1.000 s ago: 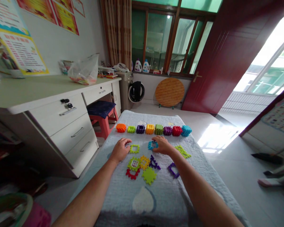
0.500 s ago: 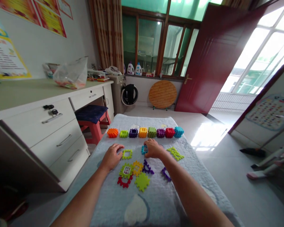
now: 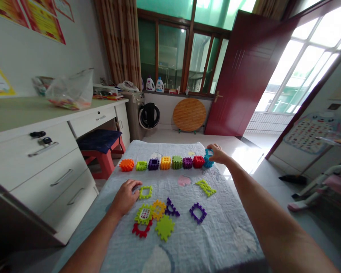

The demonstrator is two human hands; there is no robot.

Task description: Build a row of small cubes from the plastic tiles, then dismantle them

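Right hand [image 3: 218, 154] pinches a light-blue toothed plastic piece [image 3: 207, 151] at the top of the matching blue toothed plastic stack [image 3: 208, 163], right end of a row of eight. Left hand [image 3: 126, 195], fingers loosely curled around nothing, rests beside a lime-green square plastic frame [image 3: 151, 192]; contact unclear. Stacking appears partial: eight toothed pieces, frame included, remain loose on the pale-blue cloth [image 3: 224, 220].

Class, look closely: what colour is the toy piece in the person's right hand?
Blue. The toy piece in the right hand shows best in the head view.
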